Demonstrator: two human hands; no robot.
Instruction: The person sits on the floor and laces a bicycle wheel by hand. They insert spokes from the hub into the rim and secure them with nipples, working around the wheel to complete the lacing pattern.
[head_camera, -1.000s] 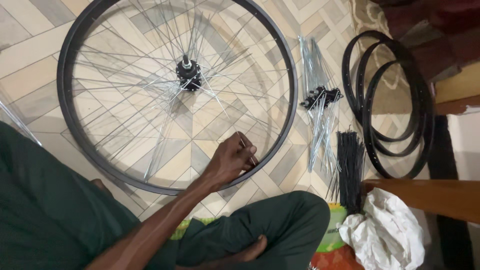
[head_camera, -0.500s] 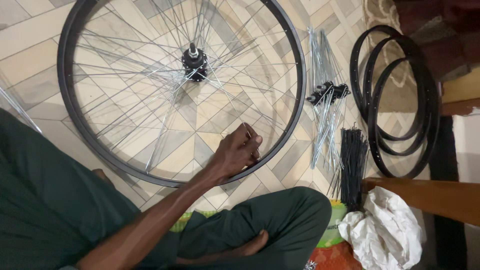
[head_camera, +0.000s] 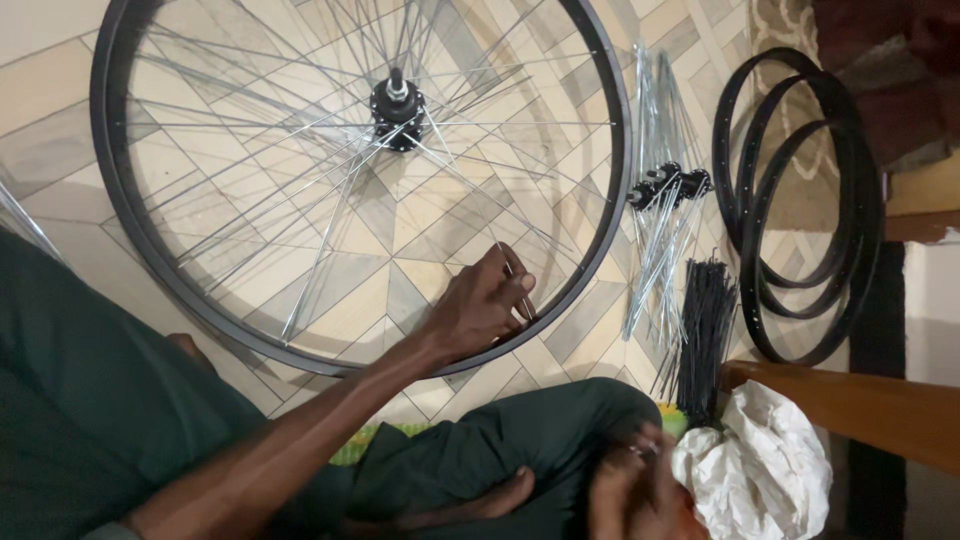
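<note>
A black bicycle rim (head_camera: 603, 215) with silver spokes and a black hub (head_camera: 397, 104) lies flat on the patterned tile floor. My left hand (head_camera: 478, 308) reaches across my green-trousered leg and pinches a silver spoke (head_camera: 512, 275) just inside the near part of the rim. My right hand (head_camera: 630, 485) is low at the frame's bottom edge, partly cut off, resting by my knee and touching a crumpled white plastic bag (head_camera: 760, 470). Whether it holds anything is hidden.
Right of the wheel lie a bundle of loose silver spokes (head_camera: 655, 250) with black hubs (head_camera: 668, 185) on them, and a bundle of black spokes (head_camera: 705, 330). Two or three bare black rims (head_camera: 800, 200) are stacked beyond. A wooden furniture edge (head_camera: 870, 410) crosses the lower right.
My left hand stays on the spoke near the rim. My right hand has come into view at the bottom by the white bag. The view has shifted slightly.
</note>
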